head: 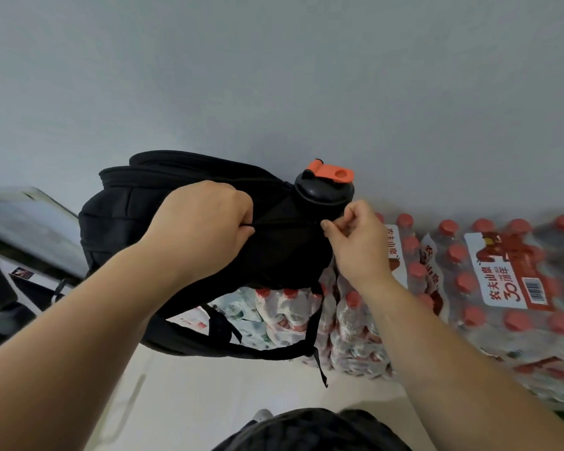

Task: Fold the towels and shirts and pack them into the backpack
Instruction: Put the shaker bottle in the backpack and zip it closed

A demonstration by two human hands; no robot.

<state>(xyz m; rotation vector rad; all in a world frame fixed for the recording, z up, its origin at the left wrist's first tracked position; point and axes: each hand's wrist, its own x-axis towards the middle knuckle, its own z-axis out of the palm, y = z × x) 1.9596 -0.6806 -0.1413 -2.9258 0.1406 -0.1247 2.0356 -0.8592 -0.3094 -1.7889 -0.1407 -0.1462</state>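
- At the far left of the frame a flat grey thing point(30, 222) lies blurred. I cannot tell what it is.
- The black backpack point(118, 222) is in the middle of the frame, a bit to the left. It lies on its side, up against the grey wall point(274, 76).
- The left arm comes up from the lower left corner, bare and nearly straight. The left hand point(205, 222) sits on top of the backpack with its back to us. Its fingers are curled into a fist, and they grip a fold of the black cloth.
- Black straps point(274, 351) hang down from the backpack over the pale floor point(209, 402).
- A black bottle point(323, 187) with an orange lid sticks out of the right end of the backpack, touching the wall.
- The right arm comes up from the lower right corner. The right hand point(355, 242) is just below the bottle, at the right edge of the backpack. Its thumb and first finger are pressed together and pinch a small bit of the backpack. That bit is too small to name.
- Packs of water bottles point(502, 288) with red caps fill the right side. The right part of the backpack rests on some of them.
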